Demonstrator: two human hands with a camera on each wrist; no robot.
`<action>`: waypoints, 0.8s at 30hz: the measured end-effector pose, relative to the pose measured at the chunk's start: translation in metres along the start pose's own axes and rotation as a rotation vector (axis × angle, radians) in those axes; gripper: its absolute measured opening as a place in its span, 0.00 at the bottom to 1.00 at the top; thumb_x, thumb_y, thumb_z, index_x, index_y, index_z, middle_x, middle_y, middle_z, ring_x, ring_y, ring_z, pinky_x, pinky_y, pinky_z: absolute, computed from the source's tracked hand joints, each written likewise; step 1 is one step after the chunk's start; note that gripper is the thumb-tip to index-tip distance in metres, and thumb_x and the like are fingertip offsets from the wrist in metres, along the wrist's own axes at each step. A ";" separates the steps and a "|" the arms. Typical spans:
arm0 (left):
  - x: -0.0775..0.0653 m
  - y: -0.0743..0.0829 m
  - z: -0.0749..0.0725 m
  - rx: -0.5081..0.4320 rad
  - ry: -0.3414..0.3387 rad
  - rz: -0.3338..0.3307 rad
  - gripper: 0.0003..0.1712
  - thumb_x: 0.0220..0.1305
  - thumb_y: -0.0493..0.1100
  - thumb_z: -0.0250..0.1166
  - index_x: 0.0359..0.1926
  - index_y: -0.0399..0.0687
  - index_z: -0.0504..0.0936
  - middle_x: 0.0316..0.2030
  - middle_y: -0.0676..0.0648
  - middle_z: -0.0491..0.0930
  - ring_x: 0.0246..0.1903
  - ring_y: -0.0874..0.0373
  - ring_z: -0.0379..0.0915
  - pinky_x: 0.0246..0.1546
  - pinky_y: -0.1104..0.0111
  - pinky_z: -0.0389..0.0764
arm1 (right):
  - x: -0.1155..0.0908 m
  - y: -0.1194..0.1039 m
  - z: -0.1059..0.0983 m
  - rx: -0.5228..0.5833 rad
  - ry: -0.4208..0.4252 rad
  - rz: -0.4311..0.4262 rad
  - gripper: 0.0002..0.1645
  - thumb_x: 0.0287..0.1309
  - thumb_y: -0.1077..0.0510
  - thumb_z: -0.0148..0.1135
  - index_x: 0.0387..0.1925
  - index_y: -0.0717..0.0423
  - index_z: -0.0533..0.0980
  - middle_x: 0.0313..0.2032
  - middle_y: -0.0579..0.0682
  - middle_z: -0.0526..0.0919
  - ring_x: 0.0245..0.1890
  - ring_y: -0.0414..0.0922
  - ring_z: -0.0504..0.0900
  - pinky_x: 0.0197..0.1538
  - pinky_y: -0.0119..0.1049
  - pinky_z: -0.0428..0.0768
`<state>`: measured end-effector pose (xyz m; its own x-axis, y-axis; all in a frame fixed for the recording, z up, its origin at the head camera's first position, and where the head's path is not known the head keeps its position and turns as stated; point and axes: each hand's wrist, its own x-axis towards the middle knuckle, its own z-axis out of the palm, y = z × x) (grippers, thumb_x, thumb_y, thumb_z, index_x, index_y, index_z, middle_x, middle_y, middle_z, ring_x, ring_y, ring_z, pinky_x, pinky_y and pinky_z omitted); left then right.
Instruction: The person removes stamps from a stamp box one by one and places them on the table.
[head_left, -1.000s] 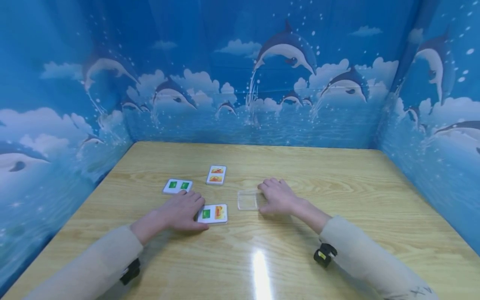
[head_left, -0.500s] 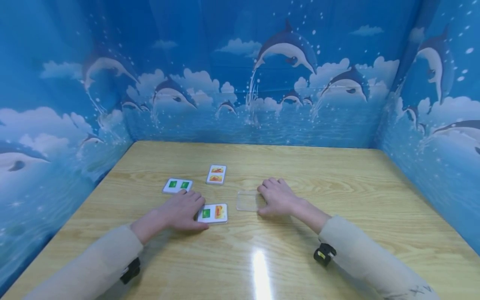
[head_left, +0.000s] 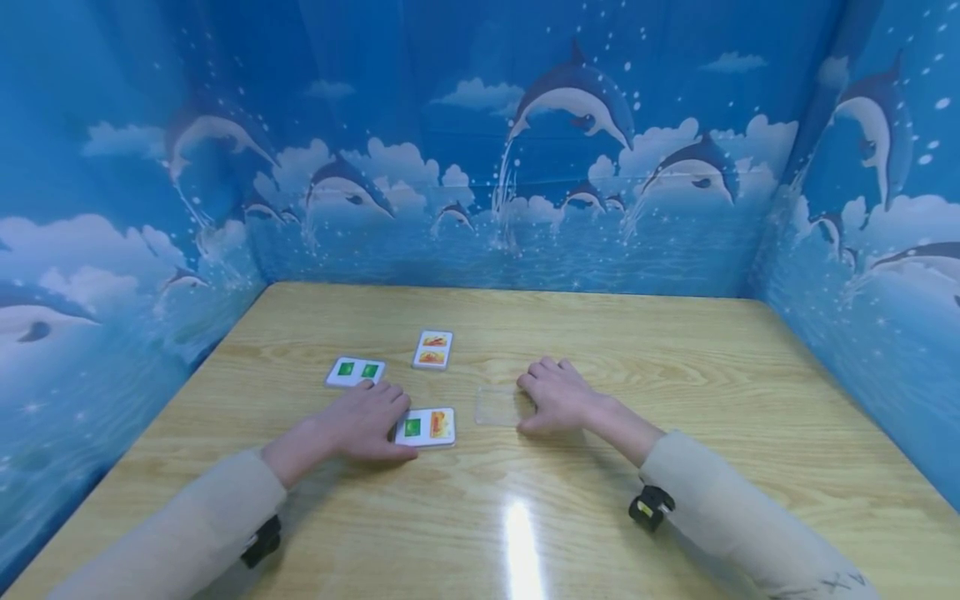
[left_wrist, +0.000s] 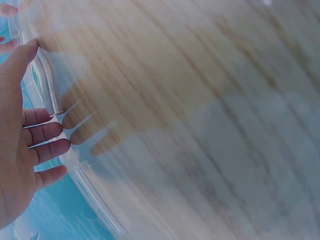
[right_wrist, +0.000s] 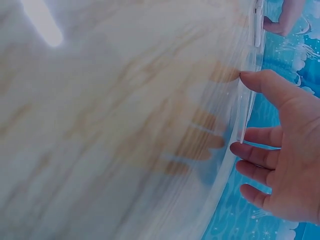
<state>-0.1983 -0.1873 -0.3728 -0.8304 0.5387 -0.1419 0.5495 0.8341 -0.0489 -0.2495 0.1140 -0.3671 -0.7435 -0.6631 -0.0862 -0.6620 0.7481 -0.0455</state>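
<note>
My left hand (head_left: 360, 423) lies at the left end of a flat white picture card (head_left: 425, 427), which bears one green and one orange picture. In the left wrist view its thumb and fingers hold the card's clear-edged side (left_wrist: 45, 80) at two opposite edges. Across from it, my right hand (head_left: 558, 400) grips a flat, rectangular, see-through plastic piece (head_left: 495, 406) between thumb and fingers. The right wrist view shows this plastic piece (right_wrist: 243, 110) edge-on, thumb at one edge and fingertips at the other. Its right end is hidden under the hand.
Beyond the left fingers lies a card with two green pictures (head_left: 356, 372). Another with two orange pictures (head_left: 432, 349) is farther back. The wooden table (head_left: 637, 333) ends at a blue dolphin curtain (head_left: 450, 167) behind and at both sides.
The see-through plastic piece has shifted slightly toward me, and its outline looks fainter. The right hand has moved only a little; the left hand and the picture cards stay put.
</note>
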 end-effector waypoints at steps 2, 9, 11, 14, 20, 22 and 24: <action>0.000 0.000 0.000 -0.006 -0.002 -0.003 0.41 0.52 0.76 0.52 0.50 0.48 0.73 0.43 0.50 0.73 0.44 0.57 0.67 0.52 0.54 0.66 | -0.001 0.000 0.000 0.000 -0.010 -0.004 0.41 0.46 0.37 0.64 0.55 0.60 0.71 0.49 0.53 0.73 0.51 0.51 0.68 0.53 0.49 0.65; -0.001 0.000 0.000 -0.004 0.001 -0.001 0.40 0.53 0.75 0.52 0.50 0.47 0.73 0.43 0.49 0.73 0.44 0.56 0.67 0.52 0.54 0.66 | -0.003 -0.002 -0.001 -0.016 -0.045 -0.028 0.42 0.43 0.34 0.65 0.53 0.58 0.72 0.48 0.52 0.74 0.51 0.50 0.68 0.53 0.48 0.66; -0.001 0.000 0.000 0.000 0.002 0.001 0.40 0.53 0.75 0.52 0.50 0.47 0.73 0.43 0.49 0.72 0.43 0.56 0.67 0.51 0.54 0.66 | -0.003 -0.002 -0.002 -0.024 -0.051 -0.036 0.41 0.42 0.34 0.65 0.52 0.57 0.73 0.48 0.51 0.74 0.50 0.50 0.68 0.53 0.48 0.66; -0.001 0.000 0.000 0.001 0.004 0.002 0.40 0.53 0.75 0.52 0.50 0.47 0.73 0.43 0.49 0.73 0.43 0.56 0.67 0.51 0.55 0.66 | -0.004 -0.003 -0.002 -0.035 -0.053 -0.048 0.41 0.41 0.33 0.66 0.51 0.56 0.73 0.46 0.50 0.74 0.49 0.49 0.69 0.52 0.47 0.67; -0.001 -0.001 0.000 0.001 0.007 0.005 0.41 0.53 0.75 0.52 0.50 0.46 0.73 0.43 0.49 0.73 0.44 0.56 0.67 0.52 0.54 0.66 | -0.006 -0.004 -0.005 -0.008 -0.066 -0.055 0.41 0.41 0.32 0.66 0.51 0.56 0.73 0.46 0.50 0.74 0.49 0.48 0.69 0.51 0.47 0.67; -0.001 -0.001 0.000 -0.003 0.006 0.007 0.41 0.53 0.75 0.52 0.51 0.46 0.73 0.44 0.48 0.73 0.45 0.56 0.67 0.53 0.54 0.66 | -0.006 -0.004 -0.006 0.009 -0.082 -0.051 0.43 0.41 0.32 0.66 0.52 0.56 0.73 0.47 0.50 0.74 0.50 0.49 0.68 0.52 0.48 0.66; -0.001 -0.001 0.000 -0.007 0.002 0.008 0.41 0.53 0.75 0.52 0.51 0.46 0.73 0.44 0.48 0.73 0.46 0.55 0.67 0.53 0.53 0.66 | -0.005 -0.003 -0.008 0.042 -0.092 -0.045 0.44 0.42 0.32 0.65 0.54 0.57 0.72 0.49 0.52 0.74 0.51 0.50 0.69 0.53 0.49 0.66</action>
<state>-0.1986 -0.1889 -0.3725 -0.8264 0.5455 -0.1400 0.5552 0.8307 -0.0408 -0.2450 0.1148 -0.3582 -0.7000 -0.6925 -0.1745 -0.6884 0.7193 -0.0933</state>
